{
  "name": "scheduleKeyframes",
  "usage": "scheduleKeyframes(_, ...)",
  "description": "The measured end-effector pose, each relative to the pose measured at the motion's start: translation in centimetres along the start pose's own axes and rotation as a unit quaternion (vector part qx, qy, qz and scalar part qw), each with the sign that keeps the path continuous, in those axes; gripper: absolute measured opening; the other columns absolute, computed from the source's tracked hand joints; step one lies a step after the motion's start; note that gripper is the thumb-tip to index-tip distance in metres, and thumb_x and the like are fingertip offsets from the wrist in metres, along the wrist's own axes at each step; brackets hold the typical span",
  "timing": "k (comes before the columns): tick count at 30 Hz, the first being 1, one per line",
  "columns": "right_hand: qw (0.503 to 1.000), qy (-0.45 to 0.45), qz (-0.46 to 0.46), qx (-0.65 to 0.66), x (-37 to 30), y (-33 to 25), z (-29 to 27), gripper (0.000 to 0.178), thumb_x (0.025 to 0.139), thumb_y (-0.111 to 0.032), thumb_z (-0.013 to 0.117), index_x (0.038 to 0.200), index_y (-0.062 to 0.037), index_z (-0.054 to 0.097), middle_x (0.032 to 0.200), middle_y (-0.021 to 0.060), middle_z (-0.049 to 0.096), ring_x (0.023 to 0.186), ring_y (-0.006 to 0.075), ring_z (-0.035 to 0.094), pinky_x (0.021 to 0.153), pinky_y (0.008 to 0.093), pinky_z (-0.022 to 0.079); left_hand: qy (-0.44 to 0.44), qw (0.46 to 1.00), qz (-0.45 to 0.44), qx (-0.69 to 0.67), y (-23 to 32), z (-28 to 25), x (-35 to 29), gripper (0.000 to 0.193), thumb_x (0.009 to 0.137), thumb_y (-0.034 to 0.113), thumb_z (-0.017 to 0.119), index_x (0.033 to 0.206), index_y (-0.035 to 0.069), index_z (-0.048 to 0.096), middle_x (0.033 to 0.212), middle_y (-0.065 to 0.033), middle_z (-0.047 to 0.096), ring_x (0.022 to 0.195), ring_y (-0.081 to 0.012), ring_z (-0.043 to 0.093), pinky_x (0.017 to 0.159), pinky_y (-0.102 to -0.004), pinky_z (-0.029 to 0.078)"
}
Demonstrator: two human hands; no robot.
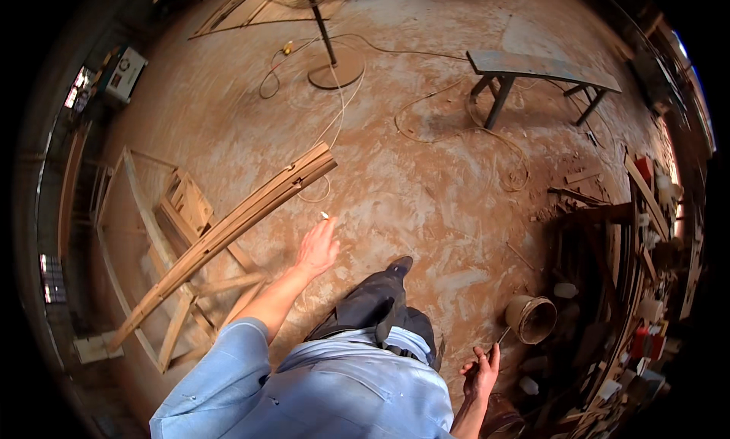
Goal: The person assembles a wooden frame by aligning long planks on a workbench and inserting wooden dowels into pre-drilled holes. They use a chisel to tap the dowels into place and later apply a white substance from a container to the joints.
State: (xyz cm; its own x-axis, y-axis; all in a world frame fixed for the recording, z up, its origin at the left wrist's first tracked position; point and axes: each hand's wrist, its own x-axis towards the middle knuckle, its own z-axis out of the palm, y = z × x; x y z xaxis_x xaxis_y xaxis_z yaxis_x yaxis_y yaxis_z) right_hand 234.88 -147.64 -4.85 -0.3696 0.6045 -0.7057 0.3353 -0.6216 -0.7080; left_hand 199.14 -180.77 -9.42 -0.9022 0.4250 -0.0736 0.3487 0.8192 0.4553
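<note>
My left hand (318, 247) reaches forward over the floor, fingers stretched out, and nothing shows in its grip. Just past its fingertips is a small white piece (325, 215), close to a loop of pale cord; it looks like a plug, apart from the hand as far as I can see. Low on the right, my right hand (480, 372) is closed on a thin stick-like tool (503, 335) that sticks out past the fingers. Its exact kind is too small to tell. Beside that tool stands a round bucket (514, 315) with a stained inside.
Long grooved timbers (228, 234) rest slantwise on a wooden trestle (179, 329) at left. A pedestal fan's round base (336, 68) stands ahead with trailing cords. A low bench (544, 66) is at the far right. Shelving heaped with wood and containers (646, 310) lines the right.
</note>
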Motion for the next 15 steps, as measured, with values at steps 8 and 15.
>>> scheduleKeyframes(8,0.984,-0.041,0.009,-0.173,4.5,0.6,-1.9,0.046,0.092,-0.009,0.048,0.136,-0.0036,0.036,0.09,0.0141,0.061,0.038,0.0146,0.047,0.034,0.029,0.039,-0.026,0.995,-0.091,-0.036,0.6,1.9,-8.9,0.058,0.083,0.016,0.059,0.135,0.0,0.04,0.131,-0.0212,0.049,0.119,-0.0379,0.049,0.099,-0.043,0.041)
scheduleKeyframes(15,0.969,-0.08,0.024,-0.234,5.4,-3.5,3.6,0.011,0.095,-0.013,0.051,0.103,-0.0051,0.053,0.072,0.0059,0.057,0.038,0.0123,0.045,0.034,0.0268,0.038,-0.098,0.926,-0.363,-0.018,-6.8,4.2,-17.8,0.061,0.085,0.018,0.058,0.139,0.001,0.035,0.138,-0.0212,0.043,0.126,-0.037,0.043,0.103,-0.0431,0.039)
